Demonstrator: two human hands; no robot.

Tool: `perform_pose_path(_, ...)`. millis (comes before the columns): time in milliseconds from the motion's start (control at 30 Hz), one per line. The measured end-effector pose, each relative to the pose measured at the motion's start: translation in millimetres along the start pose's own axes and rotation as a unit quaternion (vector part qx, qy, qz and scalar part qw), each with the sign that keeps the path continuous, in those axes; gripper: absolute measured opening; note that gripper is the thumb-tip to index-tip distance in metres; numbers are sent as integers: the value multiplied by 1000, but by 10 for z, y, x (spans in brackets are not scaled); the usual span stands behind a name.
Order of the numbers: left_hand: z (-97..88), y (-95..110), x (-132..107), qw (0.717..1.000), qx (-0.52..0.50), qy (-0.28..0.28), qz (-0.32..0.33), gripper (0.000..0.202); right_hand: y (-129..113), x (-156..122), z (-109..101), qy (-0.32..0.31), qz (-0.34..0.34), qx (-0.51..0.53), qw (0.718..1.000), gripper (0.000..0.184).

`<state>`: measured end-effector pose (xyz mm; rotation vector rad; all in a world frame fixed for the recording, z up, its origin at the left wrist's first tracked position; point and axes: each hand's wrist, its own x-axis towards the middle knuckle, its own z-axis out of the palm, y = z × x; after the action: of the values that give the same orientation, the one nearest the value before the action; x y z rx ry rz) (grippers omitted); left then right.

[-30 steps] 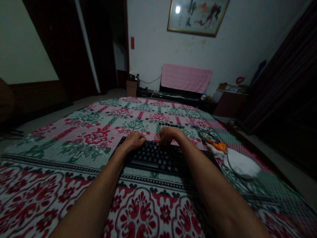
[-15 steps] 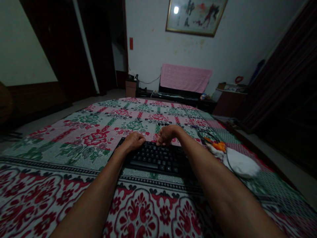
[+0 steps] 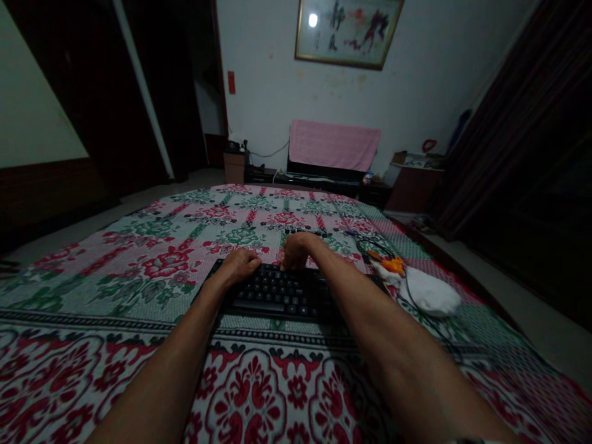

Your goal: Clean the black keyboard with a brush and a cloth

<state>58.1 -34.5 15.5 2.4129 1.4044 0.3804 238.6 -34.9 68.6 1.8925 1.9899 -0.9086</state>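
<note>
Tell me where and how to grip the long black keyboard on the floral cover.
Probably by its two short ends, left hand from the left and right hand from the right: the keyboard is long and lies flat on the red, green and white floral fabric cover, with keys over its middle.

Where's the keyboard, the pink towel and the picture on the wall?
keyboard [image 3: 276, 294]: head view, on its keys
pink towel [image 3: 333, 145]: head view, middle of the cloth
picture [image 3: 348, 32]: head view, inside its frame

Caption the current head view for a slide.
Left hand and right hand at a black computer keyboard, floral bedspread beneath.
</note>
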Motion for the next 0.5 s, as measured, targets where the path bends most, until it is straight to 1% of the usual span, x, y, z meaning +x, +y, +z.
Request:
perform_pose_path(67, 3, -16, 13, 1000, 4, 0, -1, 29, 27, -61, 50, 8, -22, 13, 1000, 9)
perform_pose_path(133, 6, -28, 26, 1000, 10, -3, 4, 28, 86, -135, 131, 48, -58, 25, 997, 6)
perform_pose_path(167, 6, -31, 30, 1000, 14, -5, 7, 28, 122, -171, 180, 79, -73, 25, 994, 8)
perform_pose_path(233, 4, -28, 32, 1000, 21, -5, 10, 29, 187, -227, 279, 171, -123, 18, 977, 11)
perform_pose_path(300, -1, -17, 26, 1000, 18, -2, 7, 30, 220, -260, 356, 222, -144, 12, 964, 14)
perform_pose_path(400, -6, -1, 16, 1000, 16, 1, 2, 30, 183, -279, 400, 242, -140, -16, 960, 17)
perform_pose_path(500, 2, -1, 18, 1000, 17, 4, -10, 29, 91, -287, 382, 244, -115, -65, 961, 18)
